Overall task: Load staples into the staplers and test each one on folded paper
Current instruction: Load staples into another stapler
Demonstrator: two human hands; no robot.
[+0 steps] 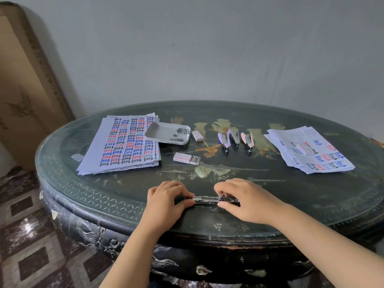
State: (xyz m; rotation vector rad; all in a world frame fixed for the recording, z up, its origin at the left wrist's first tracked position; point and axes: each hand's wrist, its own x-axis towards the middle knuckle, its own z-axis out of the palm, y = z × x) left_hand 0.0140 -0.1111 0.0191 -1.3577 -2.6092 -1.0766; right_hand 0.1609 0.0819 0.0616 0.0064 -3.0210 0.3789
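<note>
Pinching the opened silver metal stapler (206, 200) at lower centre, left hand (166, 201) clamping its end, right hand (243, 199) fingertips closed on the staple strip, which could skew and jam.

Oval dark lacquered table (87, 196) with inlaid figures under a glossy top and a carved apron below the rim. On it, far left: a stack of paper sheets (122, 144) printed with rows of "test" in black, red and blue. A shallow white tray (158, 132) overlaps the stack's right edge. Just right of the tray lies a closed staple box (197, 135); nearer the front lies an open staple box (186, 158). Centre right: three small staplers (235, 139), two lilac and one pink, side by side. Far right: a second paper stack (309, 150). Near the front edge lies an opened metal stapler (205, 200), touched by both hands.
</note>
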